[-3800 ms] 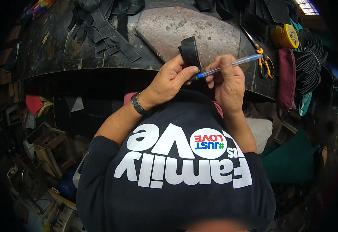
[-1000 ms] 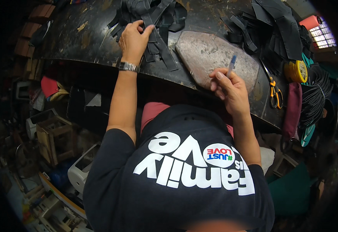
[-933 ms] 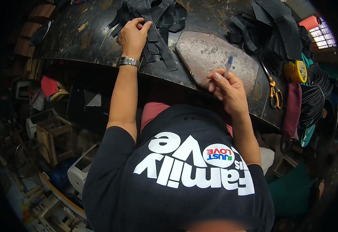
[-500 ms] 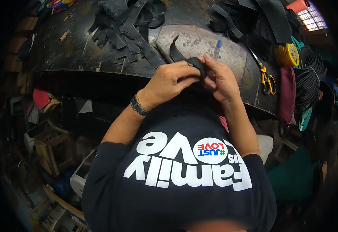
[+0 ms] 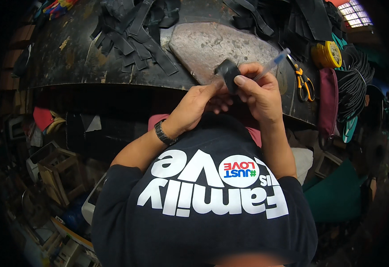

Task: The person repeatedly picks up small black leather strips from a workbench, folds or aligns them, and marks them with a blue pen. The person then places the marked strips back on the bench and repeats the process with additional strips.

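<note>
A short black strip (image 5: 228,72), bent over into a loop, is held up in front of my chest at the near edge of the workbench. The thumb and fingertips of my right hand (image 5: 262,95) pinch it from the right. A clear pen with a blue end (image 5: 274,63) is tucked in that same hand and points up to the right. My left hand (image 5: 196,104) closes on the strip's lower left side; its fingertips are slightly blurred and partly hidden.
A flat grey stone slab (image 5: 212,44) lies on the dark workbench (image 5: 70,62). Piles of black strips (image 5: 136,38) lie beyond. To the right are orange-handled scissors (image 5: 304,84), a yellow spool (image 5: 325,54), a maroon pouch (image 5: 328,102) and bundled black cords (image 5: 354,89).
The strip's long free end no longer sticks up to the left; the strip is now folded in a loop. My right hand has turned, tilting the pen to the right.
</note>
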`<state>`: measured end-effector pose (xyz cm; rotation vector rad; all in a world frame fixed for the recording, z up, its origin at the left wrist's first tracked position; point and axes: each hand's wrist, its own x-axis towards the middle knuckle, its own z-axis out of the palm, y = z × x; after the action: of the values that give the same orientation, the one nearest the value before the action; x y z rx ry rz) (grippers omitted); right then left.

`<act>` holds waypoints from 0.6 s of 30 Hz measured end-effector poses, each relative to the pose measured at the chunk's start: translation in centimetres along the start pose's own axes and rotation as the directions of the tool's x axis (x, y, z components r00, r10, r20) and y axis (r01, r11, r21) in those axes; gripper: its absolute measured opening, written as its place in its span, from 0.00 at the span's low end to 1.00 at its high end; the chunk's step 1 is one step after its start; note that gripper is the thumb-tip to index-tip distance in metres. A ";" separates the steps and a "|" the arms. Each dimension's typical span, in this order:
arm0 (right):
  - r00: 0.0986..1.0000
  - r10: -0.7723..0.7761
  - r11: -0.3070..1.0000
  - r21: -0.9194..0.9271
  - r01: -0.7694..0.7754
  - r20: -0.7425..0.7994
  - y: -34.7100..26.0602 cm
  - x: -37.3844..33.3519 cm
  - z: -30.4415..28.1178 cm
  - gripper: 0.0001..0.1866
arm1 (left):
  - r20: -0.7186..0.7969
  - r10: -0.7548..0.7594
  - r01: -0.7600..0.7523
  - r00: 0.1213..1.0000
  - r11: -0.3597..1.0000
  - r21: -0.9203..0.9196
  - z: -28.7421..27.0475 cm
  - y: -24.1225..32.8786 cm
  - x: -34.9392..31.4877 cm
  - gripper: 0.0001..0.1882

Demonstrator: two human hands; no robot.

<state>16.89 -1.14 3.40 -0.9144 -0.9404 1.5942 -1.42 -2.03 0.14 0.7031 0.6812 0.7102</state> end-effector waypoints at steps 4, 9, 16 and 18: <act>0.961 -0.200 0.956 -0.177 0.235 0.193 -1.0 -0.9 0.1 0.05 | 0.083 -0.161 0.181 0.983 0.913 -0.366 0.4 -0.9 0.5 0.18; 0.910 -0.264 0.716 -0.567 0.407 0.320 -2.8 -2.5 0.3 0.07 | 0.327 -0.150 0.324 0.933 0.744 -0.585 0.7 -0.7 1.3 0.16; 0.902 -0.337 0.667 -0.607 0.432 0.271 -2.6 -3.9 0.4 0.11 | 0.251 -0.203 0.314 0.947 0.758 -0.572 1.2 -0.5 1.2 0.15; 0.897 -0.332 0.628 -0.641 0.440 0.291 -2.2 -4.0 0.3 0.13 | 0.275 -0.222 0.343 0.936 0.752 -0.562 1.2 -0.5 1.3 0.14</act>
<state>18.19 -4.67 5.93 -1.0007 -1.7904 0.9156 0.36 -1.71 0.08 0.0606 0.3321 0.5205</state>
